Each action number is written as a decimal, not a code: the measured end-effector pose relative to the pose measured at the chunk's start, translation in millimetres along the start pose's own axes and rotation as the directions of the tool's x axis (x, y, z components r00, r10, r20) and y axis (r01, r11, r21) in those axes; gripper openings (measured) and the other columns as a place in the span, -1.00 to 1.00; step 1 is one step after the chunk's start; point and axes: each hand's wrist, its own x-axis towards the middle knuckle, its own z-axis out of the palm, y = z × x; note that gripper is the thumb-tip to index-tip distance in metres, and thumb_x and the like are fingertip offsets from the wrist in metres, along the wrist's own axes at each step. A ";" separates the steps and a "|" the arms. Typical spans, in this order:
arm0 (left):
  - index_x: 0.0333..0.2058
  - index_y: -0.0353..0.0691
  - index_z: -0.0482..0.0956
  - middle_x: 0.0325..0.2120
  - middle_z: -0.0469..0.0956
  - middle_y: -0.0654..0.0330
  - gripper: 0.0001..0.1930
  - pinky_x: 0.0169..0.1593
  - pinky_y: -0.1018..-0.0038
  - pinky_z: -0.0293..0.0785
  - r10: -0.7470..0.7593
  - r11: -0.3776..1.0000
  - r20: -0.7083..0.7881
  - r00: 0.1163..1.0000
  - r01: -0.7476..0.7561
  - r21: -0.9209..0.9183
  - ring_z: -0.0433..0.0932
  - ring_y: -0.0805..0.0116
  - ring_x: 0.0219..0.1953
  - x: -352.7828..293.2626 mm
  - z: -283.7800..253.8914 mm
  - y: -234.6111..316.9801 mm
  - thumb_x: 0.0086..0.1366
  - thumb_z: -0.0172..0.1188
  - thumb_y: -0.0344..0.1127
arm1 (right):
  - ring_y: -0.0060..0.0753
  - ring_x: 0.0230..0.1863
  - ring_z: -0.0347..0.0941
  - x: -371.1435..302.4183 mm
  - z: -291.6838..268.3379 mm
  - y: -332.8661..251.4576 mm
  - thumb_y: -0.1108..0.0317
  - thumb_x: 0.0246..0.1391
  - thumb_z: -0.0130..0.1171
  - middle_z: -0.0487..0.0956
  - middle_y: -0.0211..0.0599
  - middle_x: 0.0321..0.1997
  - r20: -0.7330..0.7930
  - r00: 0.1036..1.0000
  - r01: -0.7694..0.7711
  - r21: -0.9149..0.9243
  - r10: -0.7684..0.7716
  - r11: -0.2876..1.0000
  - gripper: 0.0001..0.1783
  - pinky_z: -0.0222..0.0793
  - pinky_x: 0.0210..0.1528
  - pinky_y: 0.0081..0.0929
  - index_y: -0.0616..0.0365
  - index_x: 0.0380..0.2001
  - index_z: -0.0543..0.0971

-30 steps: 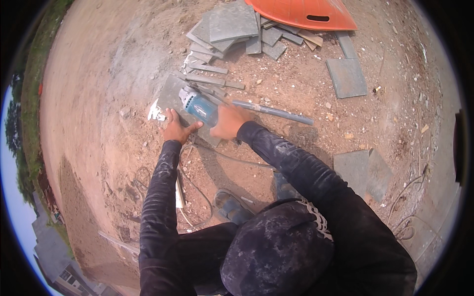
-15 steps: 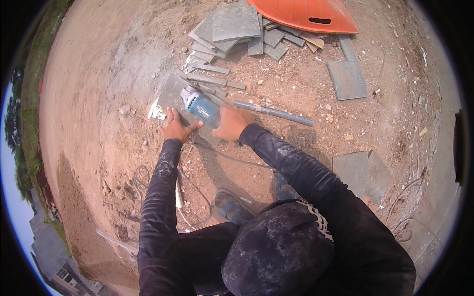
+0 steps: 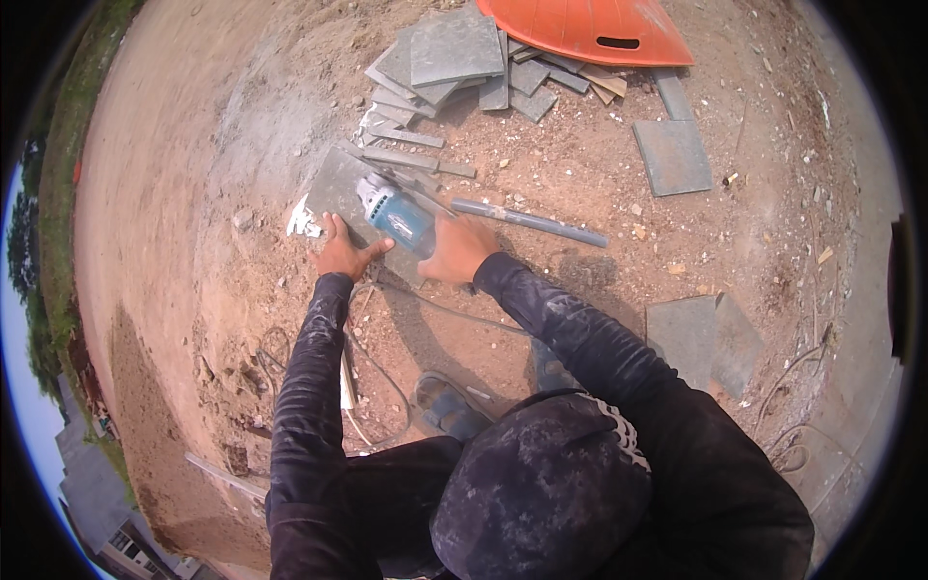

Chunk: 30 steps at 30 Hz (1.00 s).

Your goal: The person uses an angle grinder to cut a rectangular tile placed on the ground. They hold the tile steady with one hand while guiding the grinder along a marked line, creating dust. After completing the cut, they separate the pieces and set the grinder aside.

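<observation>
A teal angle grinder (image 3: 404, 224) with a grey head lies slantwise over a grey stone tile (image 3: 333, 181) on the ground. My right hand (image 3: 460, 248) is wrapped round the grinder's rear body. Its disc is hidden beneath the head, so I cannot tell whether it touches the tile. With fingers spread, my left hand (image 3: 344, 253) presses flat on the tile's near left part, its thumb pointing toward the grinder. A white scrap (image 3: 304, 218) lies beside the tile, just past my left fingertips.
Narrow cut strips (image 3: 401, 157) lie along the tile's far side, below a heap of grey tiles (image 3: 456, 50). An orange plastic tub (image 3: 590, 27) stands behind. Right of the grinder rests a grey pipe (image 3: 530, 222). A cable (image 3: 454, 312) crosses the dirt near my feet.
The grinder and my right hand have shifted slightly nearer and to the right over the tile. My left hand keeps its place on the tile. The whole view has drifted a little left.
</observation>
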 end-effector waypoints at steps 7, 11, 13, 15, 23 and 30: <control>0.36 -0.39 -0.14 0.41 -0.18 -0.04 0.51 0.32 -0.29 -0.20 -0.026 1.000 -0.024 0.999 0.026 -0.016 0.24 -0.05 0.30 6.9 13.1 -10.0 -0.34 0.09 0.74 | 0.13 -0.10 0.56 -10.0 -7.6 -2.4 0.05 -0.30 0.29 0.61 0.13 -0.19 0.054 0.998 -0.021 0.010 0.021 1.000 -0.32 0.48 -0.05 -0.10 0.32 -0.12 0.49; 0.36 -0.38 -0.14 0.41 -0.17 -0.04 0.51 0.31 -0.29 -0.21 -0.026 1.000 -0.020 0.999 0.026 -0.007 0.24 -0.06 0.30 7.4 12.7 -11.3 -0.36 0.06 0.75 | 0.13 -0.11 0.56 -12.0 -4.3 0.6 0.05 -0.30 0.29 0.61 0.13 -0.20 0.038 0.999 -0.018 0.005 0.018 1.000 -0.33 0.48 -0.05 -0.11 0.32 -0.13 0.50; 0.36 -0.37 -0.14 0.41 -0.16 -0.03 0.51 0.32 -0.29 -0.21 -0.029 1.000 -0.017 0.999 0.029 -0.005 0.24 -0.06 0.30 7.0 12.8 -11.2 -0.36 0.05 0.76 | 0.11 -0.11 0.56 -13.9 -4.7 0.9 0.05 -0.30 0.30 0.61 0.13 -0.20 0.037 0.999 -0.021 0.001 0.021 1.000 -0.33 0.48 -0.05 -0.11 0.32 -0.14 0.50; 0.36 -0.37 -0.14 0.41 -0.15 -0.03 0.51 0.32 -0.29 -0.22 -0.032 0.999 -0.017 0.999 0.032 0.000 0.23 -0.05 0.31 6.1 12.7 -10.2 -0.36 0.04 0.76 | 0.10 -0.12 0.57 -16.4 -5.8 0.8 0.05 -0.31 0.30 0.61 0.12 -0.21 0.033 0.999 -0.024 -0.005 0.024 1.000 -0.33 0.48 -0.05 -0.11 0.32 -0.14 0.50; 0.36 -0.36 -0.13 0.41 -0.15 -0.04 0.50 0.32 -0.28 -0.22 -0.033 0.999 -0.026 0.999 0.034 0.010 0.21 -0.04 0.32 6.4 13.8 -10.8 -0.34 0.03 0.77 | 0.11 -0.18 0.58 -22.8 -6.9 3.9 0.05 -0.30 0.31 0.62 0.12 -0.26 0.030 0.999 -0.027 -0.010 0.028 1.000 -0.33 0.48 -0.08 -0.11 0.33 -0.15 0.50; 0.36 -0.38 -0.13 0.41 -0.16 -0.05 0.49 0.31 -0.29 -0.17 -0.031 1.000 -0.004 1.000 0.031 0.005 0.22 -0.02 0.31 5.6 11.3 -8.6 -0.32 0.04 0.76 | 0.11 -0.21 0.59 -29.1 -7.4 5.7 0.04 -0.29 0.32 0.62 0.11 -0.27 0.030 0.999 -0.037 -0.032 0.038 0.999 -0.32 0.49 -0.09 -0.12 0.34 -0.14 0.48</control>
